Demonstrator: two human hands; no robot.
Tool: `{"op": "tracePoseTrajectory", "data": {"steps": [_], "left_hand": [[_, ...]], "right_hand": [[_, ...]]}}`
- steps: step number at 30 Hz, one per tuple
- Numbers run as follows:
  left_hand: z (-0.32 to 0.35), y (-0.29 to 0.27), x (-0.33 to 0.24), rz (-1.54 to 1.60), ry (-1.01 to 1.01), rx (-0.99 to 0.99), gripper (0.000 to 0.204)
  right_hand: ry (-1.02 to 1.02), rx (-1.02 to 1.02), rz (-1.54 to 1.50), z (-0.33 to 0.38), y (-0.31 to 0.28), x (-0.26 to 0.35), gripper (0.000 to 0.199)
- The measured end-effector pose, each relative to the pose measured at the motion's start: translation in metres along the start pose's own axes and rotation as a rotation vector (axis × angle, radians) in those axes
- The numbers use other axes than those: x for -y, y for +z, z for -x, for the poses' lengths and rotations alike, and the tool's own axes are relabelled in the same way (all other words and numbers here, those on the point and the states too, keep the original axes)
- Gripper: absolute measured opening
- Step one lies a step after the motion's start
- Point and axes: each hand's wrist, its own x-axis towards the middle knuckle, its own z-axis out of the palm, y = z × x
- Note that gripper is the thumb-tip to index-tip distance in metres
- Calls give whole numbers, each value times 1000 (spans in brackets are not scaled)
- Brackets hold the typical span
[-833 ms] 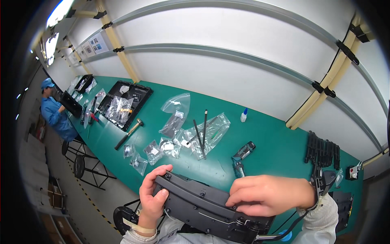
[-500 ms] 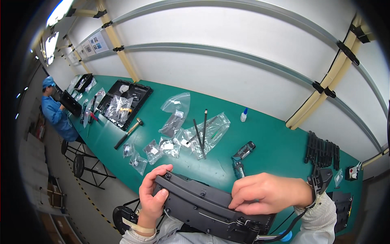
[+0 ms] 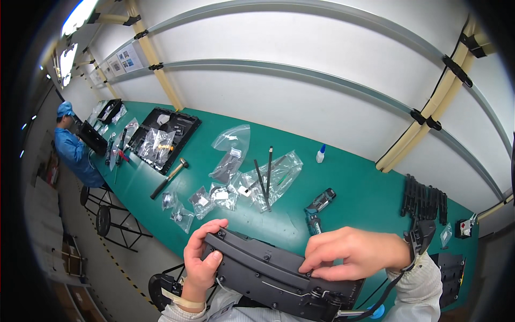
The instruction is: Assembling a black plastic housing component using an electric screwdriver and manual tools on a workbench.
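I hold a long dark grey plastic panel (image 3: 268, 271) tilted in front of me at the lower edge of the view. My left hand (image 3: 201, 256) grips its left end, thumb on the near face. My right hand (image 3: 351, 252) lies over the panel's upper edge on the right, fingertips pressed on its surface. Beyond the panel, on the green table (image 3: 365, 198), lie a small power screwdriver (image 3: 317, 208) and two thin black rods (image 3: 264, 177) on clear plastic bags (image 3: 271, 177).
Several small bagged parts (image 3: 206, 199) and a hammer (image 3: 169, 177) lie to the left. A black tray (image 3: 163, 137) with bags sits farther left. A white glue bottle (image 3: 320, 154) stands near the wall. Black strips (image 3: 424, 196) lie right. A person in blue (image 3: 72, 147) works far left.
My right hand has slid a little to the right along the panel's upper edge. The left hand and the panel stay where they were.
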Motion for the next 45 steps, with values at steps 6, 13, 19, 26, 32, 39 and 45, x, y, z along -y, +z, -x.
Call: {"op": "tracePoseTrajectory", "data": {"steps": [6, 13, 19, 26, 32, 39, 45], "left_hand": [[0, 0, -5, -14, 4, -5, 53], [-2, 3, -3, 34, 9, 50, 48], [2, 0, -8, 50, -3, 30, 48], [-1, 4, -9, 56, -7, 83, 48], [1, 2, -6, 61, 31, 86, 48], [-1, 3, -12, 52, 19, 40, 50], [-1, 0, -7, 58, 27, 51, 49]], "right_hand": [[-61, 37, -23, -4, -2, -4, 17], [-77, 19, 103, -4, 0, 4, 17], [-119, 29, 148, -7, 2, 2, 17], [-9, -32, 157, -2, 6, 10, 23], [1, 19, 140, -4, 2, 7, 27], [60, -28, 156, -8, 5, 14, 16], [-25, -23, 73, -5, 3, 4, 17]]}}
